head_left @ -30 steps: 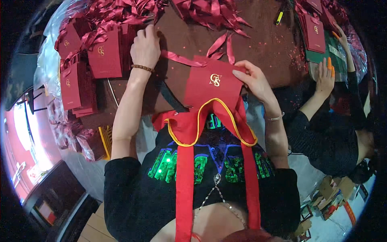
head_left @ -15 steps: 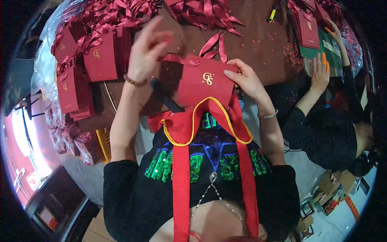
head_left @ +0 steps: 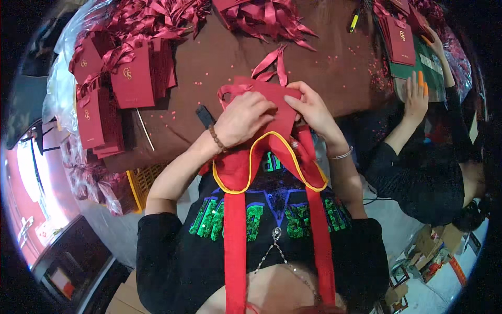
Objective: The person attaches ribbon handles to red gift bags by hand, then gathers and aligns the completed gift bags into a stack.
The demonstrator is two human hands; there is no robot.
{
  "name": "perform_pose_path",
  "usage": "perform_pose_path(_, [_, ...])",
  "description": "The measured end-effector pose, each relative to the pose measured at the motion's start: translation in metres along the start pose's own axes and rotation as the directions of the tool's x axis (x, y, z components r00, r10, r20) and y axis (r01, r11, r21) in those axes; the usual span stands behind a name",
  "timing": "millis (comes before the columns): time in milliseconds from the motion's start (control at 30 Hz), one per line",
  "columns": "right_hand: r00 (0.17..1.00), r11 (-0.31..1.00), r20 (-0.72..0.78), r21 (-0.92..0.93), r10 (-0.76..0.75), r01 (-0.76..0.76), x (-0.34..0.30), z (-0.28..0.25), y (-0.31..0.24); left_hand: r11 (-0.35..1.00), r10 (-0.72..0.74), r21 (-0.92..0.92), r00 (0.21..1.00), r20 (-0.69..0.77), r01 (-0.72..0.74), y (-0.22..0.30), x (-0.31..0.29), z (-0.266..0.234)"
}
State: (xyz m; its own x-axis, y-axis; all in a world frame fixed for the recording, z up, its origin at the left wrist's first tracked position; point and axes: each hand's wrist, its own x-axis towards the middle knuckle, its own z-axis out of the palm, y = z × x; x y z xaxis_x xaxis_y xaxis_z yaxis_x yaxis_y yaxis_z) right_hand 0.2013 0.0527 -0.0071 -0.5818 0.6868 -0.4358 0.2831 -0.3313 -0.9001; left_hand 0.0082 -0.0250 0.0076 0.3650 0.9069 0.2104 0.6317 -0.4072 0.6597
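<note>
A dark red paper gift bag point(head_left: 285, 113) is in front of my chest, at the near edge of the brown table. My right hand point(head_left: 314, 109) grips its right side, thumb on the face toward me. My left hand point(head_left: 243, 119) lies over the left part of the bag, fingers bent and close together. What those fingers pinch, if anything, is hidden. A red ribbon loop point(head_left: 225, 95) stands out at the bag's upper left, beside my left hand. My left hand covers most of the bag's front.
Finished-looking red bags point(head_left: 132, 76) stand in stacks at the left, beside heaped red ribbons point(head_left: 269, 21). Loose ribbon pieces point(head_left: 274, 65) lie just beyond my hands on the brown table point(head_left: 334, 78). A yellow marker point(head_left: 354, 22) is farther back. At right, a co-worker's hand point(head_left: 415, 97) rests near more bags.
My left hand has come down and right from its raised place onto the bag, its fingers now bent. The bag's front is now mostly covered. My right hand still grips the right side.
</note>
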Motion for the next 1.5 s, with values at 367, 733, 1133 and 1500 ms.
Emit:
perform_pose_path(367, [0.997, 0.997, -0.010, -0.005, -0.079, 0.079, -0.002, 0.002, 0.005, 0.882, -0.287, -0.354, 0.950, 0.120, 0.312, 0.002, 0.003, -0.018])
perform_pose_path(733, [0.993, 0.988, -0.105, -0.151, -0.047, 0.031, 0.004, 0.002, 0.014, 0.952, -0.164, 0.219, 0.961, -0.221, 0.213, -0.009, -0.003, -0.002])
perform_pose_path(1133, [0.984, 0.983, -0.114, -0.140, -0.136, 0.120, 0.004, 0.002, 0.017, 0.979, -0.192, -0.103, 0.968, -0.160, 0.177, 0.000, 0.012, 0.002])
perform_pose_path(1500, [0.990, 0.983, -0.105, -0.166, -0.093, 0.075, -0.003, -0.001, 0.006, 0.994, -0.104, -0.024, 0.936, -0.336, 0.102, 0.001, 0.027, 0.022])
